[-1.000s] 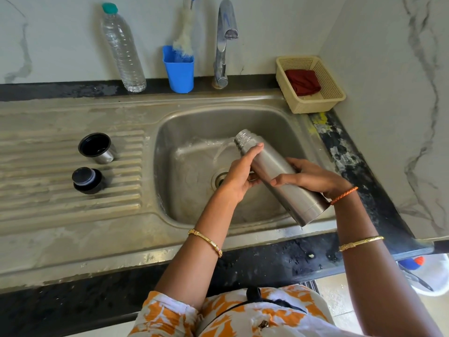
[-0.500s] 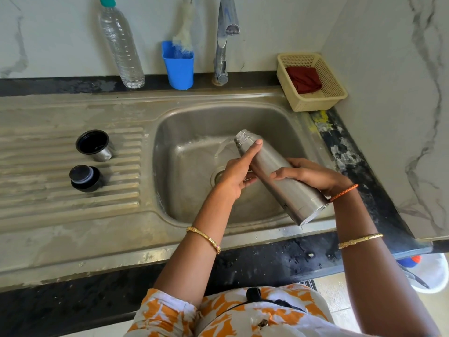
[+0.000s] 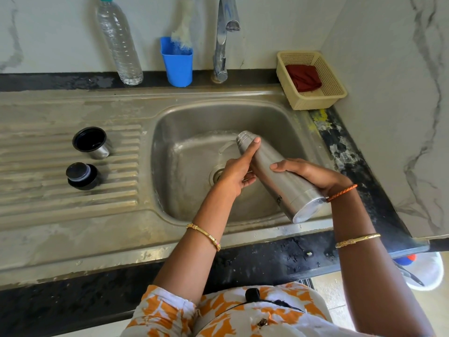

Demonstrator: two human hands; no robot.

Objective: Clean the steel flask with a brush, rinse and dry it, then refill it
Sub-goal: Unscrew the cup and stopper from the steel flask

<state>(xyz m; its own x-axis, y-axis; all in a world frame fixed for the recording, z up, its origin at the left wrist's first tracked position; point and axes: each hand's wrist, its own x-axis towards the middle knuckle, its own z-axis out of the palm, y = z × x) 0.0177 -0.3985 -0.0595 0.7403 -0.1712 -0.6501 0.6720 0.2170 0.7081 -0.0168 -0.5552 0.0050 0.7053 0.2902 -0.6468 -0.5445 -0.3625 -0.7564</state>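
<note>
Tilting mouth-down over the sink (image 3: 170,132), the steel flask (image 3: 274,173) was held by both hands, its open neck toward the far wall of the basin and its base raised near the front rim. The right hand (image 3: 313,175) gripped the lower body, fingers curled over the top of the barrel and the base projecting just behind the wrist. The left hand (image 3: 237,172) supported the flask from the other side, thumb laid straight along the shoulder with its tip just short of the threaded neck; the remaining fingers curled beneath the barrel. Compared with the view one second earlier, the hands and flask had hardly shifted: the same tilt, the same grip, the thumb a little farther up toward the neck. A thin film of water lay in the basin beyond the fingertips, and whether any was leaving the mouth could not be told. The unchanged pose suggested a draining step after rinsing, with drying and refilling not yet done. Well to the left of the left hand, the cup lid (image 3: 91,142) and stopper (image 3: 82,176) stood on the drainboard. Beyond the fingers, the brush (image 3: 183,32) stood in the blue cup (image 3: 178,66), beside the tap (image 3: 223,37) and water bottle (image 3: 119,42); the red cloth (image 3: 303,77) lay in its basket (image 3: 332,93).
</note>
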